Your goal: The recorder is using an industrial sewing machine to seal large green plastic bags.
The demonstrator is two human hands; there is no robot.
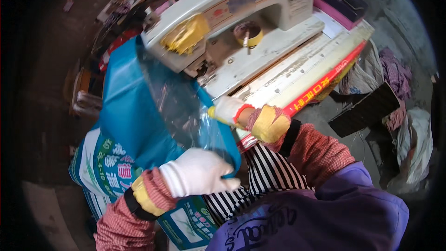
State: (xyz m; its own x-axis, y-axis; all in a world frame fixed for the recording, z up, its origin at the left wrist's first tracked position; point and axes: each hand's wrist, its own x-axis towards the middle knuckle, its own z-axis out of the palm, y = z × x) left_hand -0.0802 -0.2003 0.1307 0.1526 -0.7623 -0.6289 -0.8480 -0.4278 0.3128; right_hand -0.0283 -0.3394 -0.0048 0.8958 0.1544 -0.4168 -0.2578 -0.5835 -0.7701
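Note:
A large blue printed sack (123, 93) with a clear plastic liner (174, 100) in its mouth hangs at the left front of an industrial sewing machine (288, 14). My left hand (200, 173), in a white glove, is closed round the near edge of the sack mouth, thumb toward me. Farther up the same edge, my right hand (230, 110), in a white glove with yellow fingertips, pinches the sack and liner. The upper part of the sack reaches under the machine's head, by the needle area (200, 69), which is partly hidden.
A roll of tape (248, 35) rests on the machine bed. Yellow tape (186, 33) covers part of its head. A purple-pink box (339, 4) stands at the table's far right. Crumpled bags (411, 144) and a dark board (364, 110) lie right. Another printed sack (193, 223) is below my left hand.

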